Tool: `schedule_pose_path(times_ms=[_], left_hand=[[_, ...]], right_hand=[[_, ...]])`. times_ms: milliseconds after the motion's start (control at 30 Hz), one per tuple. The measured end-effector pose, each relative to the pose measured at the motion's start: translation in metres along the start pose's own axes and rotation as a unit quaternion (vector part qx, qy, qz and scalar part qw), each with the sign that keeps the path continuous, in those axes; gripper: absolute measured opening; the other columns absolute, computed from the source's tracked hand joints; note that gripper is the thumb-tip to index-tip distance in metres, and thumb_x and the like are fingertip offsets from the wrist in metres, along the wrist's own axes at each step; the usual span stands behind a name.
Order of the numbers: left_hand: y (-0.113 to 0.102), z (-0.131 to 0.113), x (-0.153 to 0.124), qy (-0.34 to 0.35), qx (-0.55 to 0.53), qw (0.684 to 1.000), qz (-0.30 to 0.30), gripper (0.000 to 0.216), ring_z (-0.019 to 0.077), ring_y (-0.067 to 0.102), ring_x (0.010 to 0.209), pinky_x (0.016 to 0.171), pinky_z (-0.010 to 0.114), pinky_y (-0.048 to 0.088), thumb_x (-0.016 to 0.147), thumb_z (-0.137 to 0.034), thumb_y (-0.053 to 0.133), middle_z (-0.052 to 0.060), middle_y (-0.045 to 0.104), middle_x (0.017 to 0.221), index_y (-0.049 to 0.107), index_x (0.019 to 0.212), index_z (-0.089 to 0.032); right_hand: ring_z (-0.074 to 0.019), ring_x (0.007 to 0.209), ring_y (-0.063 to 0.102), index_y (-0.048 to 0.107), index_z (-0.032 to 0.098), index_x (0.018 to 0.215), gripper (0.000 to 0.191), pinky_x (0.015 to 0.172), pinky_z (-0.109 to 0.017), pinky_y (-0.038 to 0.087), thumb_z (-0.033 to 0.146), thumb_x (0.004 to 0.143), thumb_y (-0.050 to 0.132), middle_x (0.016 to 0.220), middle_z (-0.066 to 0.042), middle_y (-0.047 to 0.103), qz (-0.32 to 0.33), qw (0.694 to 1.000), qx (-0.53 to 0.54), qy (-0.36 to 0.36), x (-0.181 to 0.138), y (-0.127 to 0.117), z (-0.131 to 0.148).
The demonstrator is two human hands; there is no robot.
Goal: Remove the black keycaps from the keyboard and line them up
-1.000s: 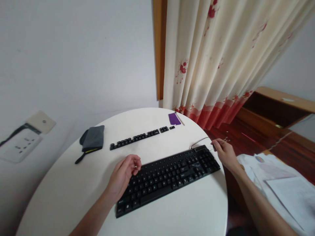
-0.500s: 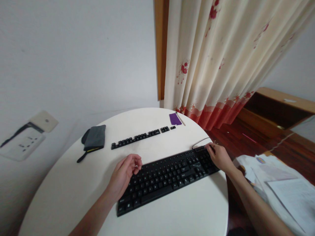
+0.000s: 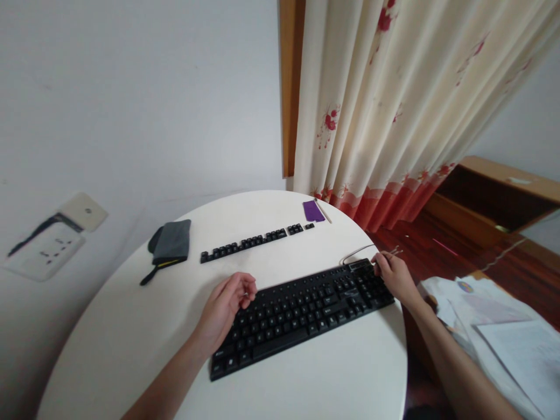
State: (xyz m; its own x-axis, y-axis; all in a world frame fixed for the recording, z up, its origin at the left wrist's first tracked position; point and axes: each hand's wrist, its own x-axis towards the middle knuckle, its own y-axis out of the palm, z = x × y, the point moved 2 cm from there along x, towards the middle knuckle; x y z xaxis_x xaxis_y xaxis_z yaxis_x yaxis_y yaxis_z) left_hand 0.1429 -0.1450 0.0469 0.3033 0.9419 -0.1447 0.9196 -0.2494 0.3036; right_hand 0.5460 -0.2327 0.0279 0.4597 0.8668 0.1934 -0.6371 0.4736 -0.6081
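Observation:
A black keyboard [image 3: 293, 315] lies at a slant on the round white table [image 3: 341, 373]. Over its left end is my left hand [image 3: 227, 303], with loosely curled fingers and nothing visible in them. My right hand [image 3: 394, 277] is at the far right corner of the keyboard, fingers pinched together on a thin wire-like tool [image 3: 397, 251] whose two slender ends stick out behind the knuckles. The fingertips hide the rest of it. Beyond the keyboard, a row of detached black keycaps [image 3: 245, 245] runs across the table in separate groups.
A dark grey pouch [image 3: 172, 242] lies at the table's left. At the far edge are a purple cloth [image 3: 314, 211] and a thin brush-like stick [image 3: 324, 211]. The keyboard's cable [image 3: 356, 251] loops behind it. Papers [image 3: 507, 344] lie right of the table; a curtain [image 3: 350, 116] hangs behind.
The right hand has shifted slightly at the keyboard's right corner, and the wire-like tool shows more clearly. My left hand keeps its place over the left end. The view has moved a little.

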Motion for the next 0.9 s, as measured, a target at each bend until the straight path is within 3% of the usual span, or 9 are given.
schedule_pose_path(times_ms=[200,500,700,900], left_hand=[[-0.001,0.002,0.001,-0.003,-0.001,1.000,-0.003,0.033,0.0153,0.053,0.064,0.054,0.024,0.038,0.083,-0.046,0.068,0.006,0.063,0.072,0.067,0.085,-0.013],[-0.001,0.003,0.000,-0.003,-0.008,1.000,0.009,0.032,0.0151,0.054,0.064,0.055,0.024,0.038,0.085,-0.045,0.066,0.006,0.063,0.073,0.066,0.087,-0.013],[0.001,0.001,0.001,0.004,0.001,1.000,0.016,0.032,0.0139,0.053,0.064,0.054,0.024,0.038,0.087,-0.045,0.064,0.005,0.062,0.073,0.066,0.086,-0.013],[0.004,-0.003,-0.004,0.031,0.046,0.998,0.037,0.023,0.0148,0.057,0.070,0.059,0.024,0.042,0.083,-0.035,0.071,0.006,0.066,0.080,0.069,0.090,-0.014]], right_hand=[[-0.0141,0.048,0.047,0.060,0.017,0.077,0.037,0.047,-0.025,0.034,0.047,0.093,0.044,0.054,0.000,0.055,0.006,0.997,0.066,0.030,0.006,0.003,-0.009],[-0.0120,0.041,0.044,0.061,0.014,0.075,0.043,0.040,-0.023,0.030,0.055,0.085,0.053,0.049,-0.001,0.055,-0.038,0.980,0.166,0.100,0.004,0.000,-0.015],[-0.0118,0.045,0.046,0.062,0.015,0.076,0.039,0.043,-0.023,0.033,0.052,0.087,0.055,0.052,0.000,0.056,-0.047,0.978,0.194,0.055,0.002,0.003,0.032],[-0.0106,0.047,0.045,0.062,0.016,0.080,0.033,0.046,-0.022,0.033,0.046,0.093,0.053,0.055,0.001,0.058,0.067,0.968,0.243,-0.017,-0.017,0.050,0.112]])
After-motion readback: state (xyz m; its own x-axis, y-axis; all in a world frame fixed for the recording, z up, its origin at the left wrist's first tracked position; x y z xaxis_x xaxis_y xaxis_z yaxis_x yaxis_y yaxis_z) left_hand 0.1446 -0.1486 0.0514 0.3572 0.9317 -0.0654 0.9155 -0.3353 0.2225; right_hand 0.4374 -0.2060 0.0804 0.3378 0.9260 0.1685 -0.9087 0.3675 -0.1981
